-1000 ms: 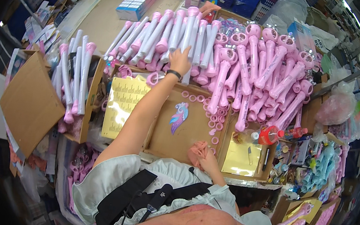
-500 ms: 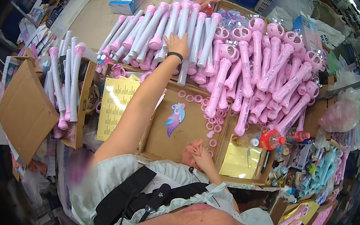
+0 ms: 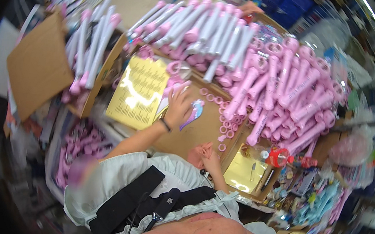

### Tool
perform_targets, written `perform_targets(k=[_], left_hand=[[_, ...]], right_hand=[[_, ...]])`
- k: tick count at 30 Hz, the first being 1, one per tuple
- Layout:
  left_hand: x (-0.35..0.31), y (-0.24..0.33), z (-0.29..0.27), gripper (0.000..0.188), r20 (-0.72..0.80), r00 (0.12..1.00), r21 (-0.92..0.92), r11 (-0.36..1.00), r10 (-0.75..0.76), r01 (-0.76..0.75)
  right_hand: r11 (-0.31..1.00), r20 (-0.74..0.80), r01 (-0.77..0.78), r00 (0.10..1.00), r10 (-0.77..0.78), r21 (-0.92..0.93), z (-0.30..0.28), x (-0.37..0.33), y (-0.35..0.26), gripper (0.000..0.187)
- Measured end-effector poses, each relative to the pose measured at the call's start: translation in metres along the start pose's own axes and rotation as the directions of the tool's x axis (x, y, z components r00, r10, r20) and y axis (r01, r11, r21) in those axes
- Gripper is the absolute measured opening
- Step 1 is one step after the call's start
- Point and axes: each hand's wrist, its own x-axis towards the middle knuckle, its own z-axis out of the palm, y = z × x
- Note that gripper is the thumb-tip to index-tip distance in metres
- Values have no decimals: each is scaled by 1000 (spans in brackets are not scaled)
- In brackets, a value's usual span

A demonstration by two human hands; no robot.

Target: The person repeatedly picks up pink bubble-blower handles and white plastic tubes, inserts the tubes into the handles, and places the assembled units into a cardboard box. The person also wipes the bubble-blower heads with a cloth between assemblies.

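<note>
My left hand, with a dark band at its wrist, is over the left side of a shallow cardboard tray. Its fingers touch or hover over pale pink plastic pieces beside a yellow printed sheet; blur hides whether they grip one. Just right of that hand lies a blue and purple wing-shaped piece. Near the tray's front edge, my right hand is closed on a bunched salmon-coloured cloth. Several small pink rings lie along the tray's right side.
White tubes with pink ends line the back, beside a heap of pink wands. At left, an open cardboard box holds more tubes. A red-labelled bottle lies right of the tray, by a second yellow sheet.
My left hand has come back from the white tubes to the pink pieces beside the yellow sheet. My right hand stays on the cloth. The whole view has shifted and tilted.
</note>
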Motion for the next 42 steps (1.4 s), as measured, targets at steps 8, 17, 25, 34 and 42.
perform_targets(k=[8,17,25,34,42], left_hand=[[-332,27,-125,19,-121,524,-165,537,-843,827],[-521,-129,-109,22,-39,-233,-138,-225,-972,965],[-483,-252,-43,34,289,-217,-300,-303,-932,904],[-418,-190,6,48,237,-465,-117,-500,-853,858],[-416,-69,-96,30,109,-319,-944,-199,-941,263]], right_hand=[[964,298,69,954,11,-257,28,1,-6,32],[854,533,390,830,-164,-344,76,2,-4,17],[930,279,-30,950,140,-366,93,-31,-34,22],[974,77,-34,996,52,-222,92,-53,-44,31],[832,3,-217,968,251,511,65,-18,-18,32]])
